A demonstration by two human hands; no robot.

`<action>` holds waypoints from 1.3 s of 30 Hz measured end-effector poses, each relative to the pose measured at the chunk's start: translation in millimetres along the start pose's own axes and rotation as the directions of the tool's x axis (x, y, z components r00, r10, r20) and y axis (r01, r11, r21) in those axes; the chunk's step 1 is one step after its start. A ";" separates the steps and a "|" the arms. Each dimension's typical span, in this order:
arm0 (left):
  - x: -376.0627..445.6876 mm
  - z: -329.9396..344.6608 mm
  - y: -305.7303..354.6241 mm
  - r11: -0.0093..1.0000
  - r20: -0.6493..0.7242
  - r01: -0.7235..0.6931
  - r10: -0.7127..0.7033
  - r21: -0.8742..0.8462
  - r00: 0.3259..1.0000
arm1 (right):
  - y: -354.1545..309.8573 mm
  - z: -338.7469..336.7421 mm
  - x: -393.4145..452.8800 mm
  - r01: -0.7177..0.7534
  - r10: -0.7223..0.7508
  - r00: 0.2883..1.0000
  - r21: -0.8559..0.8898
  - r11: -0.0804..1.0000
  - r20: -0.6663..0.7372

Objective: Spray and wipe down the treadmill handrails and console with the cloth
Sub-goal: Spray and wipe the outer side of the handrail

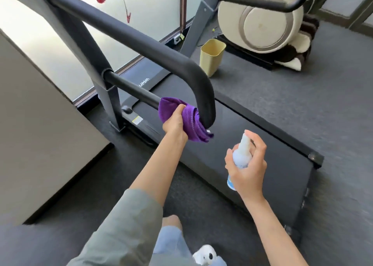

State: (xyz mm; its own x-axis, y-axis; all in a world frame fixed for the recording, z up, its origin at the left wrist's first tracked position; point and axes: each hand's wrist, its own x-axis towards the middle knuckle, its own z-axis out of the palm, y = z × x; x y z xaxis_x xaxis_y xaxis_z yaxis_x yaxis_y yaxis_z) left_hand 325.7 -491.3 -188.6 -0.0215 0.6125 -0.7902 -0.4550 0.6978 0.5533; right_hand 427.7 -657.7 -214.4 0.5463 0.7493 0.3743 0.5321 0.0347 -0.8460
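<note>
Grey carpet floor point(302, 96) spreads under everything, and on it lies the treadmill deck point(252, 144), a long black slab that serves as the landmark. Above the deck's near side runs the treadmill handrail point(129, 35), a thick black padded bar that slopes down from the upper left, curves sharply and doubles back as a thinner lower bar toward the grey upright post point(105, 96). Beyond the deck's far side stands a cream-coloured exercise machine point(260, 23) with a round disc housing. Left of the deck a big grey panel point(40, 134) fills the edge of the view. At the deck's head end, on the carpet, a pale yellow bin point(212, 56) stands upright.

A grey-green sleeve point(125, 225) covers the upper part of the left arm. The left hand point(175, 122) is closed around the purple cloth point(191, 120), pressing it round the lower bar right at the handrail's bend, with a folded tail of cloth hanging below. Over the deck's near edge the right hand point(248, 165) grips a small white spray bottle point(241, 156), fingers wrapped about its body, index finger curled over the top of the nozzle, which points up toward the bend. Bottle and cloth are apart.
</note>
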 end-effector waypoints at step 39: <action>-101.2 102.9 -41.1 0.706 -0.423 -0.218 -0.125 -0.674 0.898 | 20.2 -51.9 305.3 0.076 -0.505 0.479 0.540 0.838 0.718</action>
State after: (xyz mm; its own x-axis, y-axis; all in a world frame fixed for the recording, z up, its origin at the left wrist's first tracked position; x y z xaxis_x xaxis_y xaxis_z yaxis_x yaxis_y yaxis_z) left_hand 438.2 -543.7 -104.3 -0.3384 0.3053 -0.8901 -0.9162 0.1089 0.3856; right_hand 638.8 -462.6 -97.5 -0.4712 0.8162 0.3344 0.1381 0.4427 -0.8860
